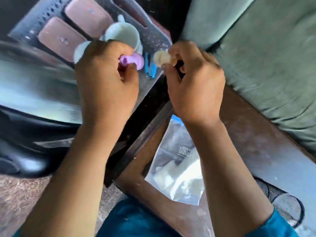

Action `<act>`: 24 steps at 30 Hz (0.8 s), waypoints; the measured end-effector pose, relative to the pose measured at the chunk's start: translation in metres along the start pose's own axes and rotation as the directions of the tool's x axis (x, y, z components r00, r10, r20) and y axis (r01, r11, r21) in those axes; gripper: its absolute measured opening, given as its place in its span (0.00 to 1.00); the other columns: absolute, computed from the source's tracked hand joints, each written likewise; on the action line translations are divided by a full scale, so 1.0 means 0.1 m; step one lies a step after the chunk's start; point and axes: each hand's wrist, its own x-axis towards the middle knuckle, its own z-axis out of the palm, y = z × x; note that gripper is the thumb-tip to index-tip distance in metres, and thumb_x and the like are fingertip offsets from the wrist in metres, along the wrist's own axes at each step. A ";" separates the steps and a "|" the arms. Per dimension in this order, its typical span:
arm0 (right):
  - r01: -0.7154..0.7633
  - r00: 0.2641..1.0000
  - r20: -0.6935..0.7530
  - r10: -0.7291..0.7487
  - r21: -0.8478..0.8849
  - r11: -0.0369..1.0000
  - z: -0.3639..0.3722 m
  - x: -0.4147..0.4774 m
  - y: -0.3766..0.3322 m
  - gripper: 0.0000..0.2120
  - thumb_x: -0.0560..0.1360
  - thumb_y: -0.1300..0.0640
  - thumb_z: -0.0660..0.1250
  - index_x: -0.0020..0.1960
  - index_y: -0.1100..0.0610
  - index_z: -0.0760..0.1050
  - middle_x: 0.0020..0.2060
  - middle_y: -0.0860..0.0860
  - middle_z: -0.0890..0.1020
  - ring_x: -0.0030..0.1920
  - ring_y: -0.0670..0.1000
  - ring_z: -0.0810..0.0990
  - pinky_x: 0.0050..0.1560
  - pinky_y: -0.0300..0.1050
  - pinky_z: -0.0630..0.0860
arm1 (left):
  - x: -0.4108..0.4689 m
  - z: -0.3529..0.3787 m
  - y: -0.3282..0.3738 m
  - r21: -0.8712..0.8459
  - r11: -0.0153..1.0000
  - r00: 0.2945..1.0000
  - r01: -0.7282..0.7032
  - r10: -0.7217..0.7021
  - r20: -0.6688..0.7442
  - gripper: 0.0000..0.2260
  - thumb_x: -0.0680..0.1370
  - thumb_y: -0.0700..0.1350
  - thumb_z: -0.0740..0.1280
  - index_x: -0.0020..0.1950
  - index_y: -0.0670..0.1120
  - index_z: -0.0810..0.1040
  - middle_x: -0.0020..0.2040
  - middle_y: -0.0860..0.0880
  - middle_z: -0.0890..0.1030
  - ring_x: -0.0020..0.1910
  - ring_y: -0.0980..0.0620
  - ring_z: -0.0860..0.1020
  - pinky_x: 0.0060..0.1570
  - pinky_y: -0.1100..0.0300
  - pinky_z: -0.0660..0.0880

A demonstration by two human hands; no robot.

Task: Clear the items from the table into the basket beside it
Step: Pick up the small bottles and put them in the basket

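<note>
My left hand (106, 79) grips a small purple object (132, 61) over the dark perforated basket (157, 38). My right hand (195, 82) pinches a small cream-coloured object (161, 58) at the basket's right rim. Inside the basket lie two pinkish-brown flat cases (61, 38), a white mug (123, 34), a second white cup (82, 50) partly hidden by my left hand, and a blue item (150, 70). The whole view is blurred.
A glossy dark table top (34, 86) stretches at the left. A green cushion (265, 48) sits on a brown wooden ledge (256, 134) at the right. A clear plastic bag (179, 171) with white contents lies below between my arms.
</note>
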 end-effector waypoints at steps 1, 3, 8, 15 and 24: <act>0.015 1.000 -0.004 -0.015 -0.021 1.000 0.05 0.05 -0.03 0.09 0.71 0.54 0.65 0.48 0.57 0.77 0.40 0.54 0.83 0.40 0.61 0.76 0.39 0.50 0.69 | 0.00 0.00 -0.01 -0.007 1.000 1.000 -0.003 0.003 0.011 0.08 0.72 0.39 0.63 0.45 0.42 0.81 0.43 0.41 0.82 0.43 0.41 0.79 0.45 0.48 0.74; 0.047 0.998 0.054 -0.042 -0.102 0.994 0.18 0.13 -0.08 0.09 0.71 0.54 0.65 0.49 0.56 0.75 0.39 0.54 0.83 0.41 0.61 0.75 0.39 0.50 0.66 | -0.02 0.01 -0.03 0.027 1.000 0.997 0.005 -0.007 0.071 0.08 0.72 0.37 0.62 0.44 0.42 0.81 0.44 0.41 0.81 0.43 0.40 0.78 0.46 0.51 0.73; 0.021 0.977 0.211 0.043 -0.291 0.957 0.42 0.23 -0.12 0.20 0.68 0.58 0.66 0.58 0.57 0.66 0.41 0.56 0.82 0.49 0.60 0.74 0.43 0.51 0.71 | -0.01 0.11 -0.10 0.072 0.981 0.978 0.179 -0.185 0.100 0.10 0.74 0.36 0.60 0.52 0.44 0.77 0.49 0.45 0.81 0.45 0.43 0.77 0.42 0.56 0.68; 0.075 0.962 0.271 0.031 -0.371 0.925 0.49 0.20 -0.22 0.25 0.63 0.58 0.68 0.58 0.60 0.66 0.41 0.57 0.80 0.52 0.60 0.75 0.46 0.51 0.67 | -0.10 0.15 -0.08 0.031 0.977 0.968 0.212 -0.215 0.131 0.17 0.74 0.40 0.65 0.62 0.43 0.68 0.45 0.43 0.82 0.46 0.39 0.79 0.37 0.53 0.68; 0.126 0.934 0.349 0.075 -0.518 0.846 0.58 0.30 -0.27 0.28 0.72 0.61 0.60 0.71 0.54 0.58 0.33 0.52 0.74 0.39 0.55 0.75 0.56 0.52 0.63 | -0.16 0.29 -0.24 0.011 0.973 0.958 0.231 -0.230 0.169 0.24 0.74 0.39 0.64 0.70 0.45 0.63 0.35 0.50 0.78 0.41 0.42 0.79 0.36 0.55 0.67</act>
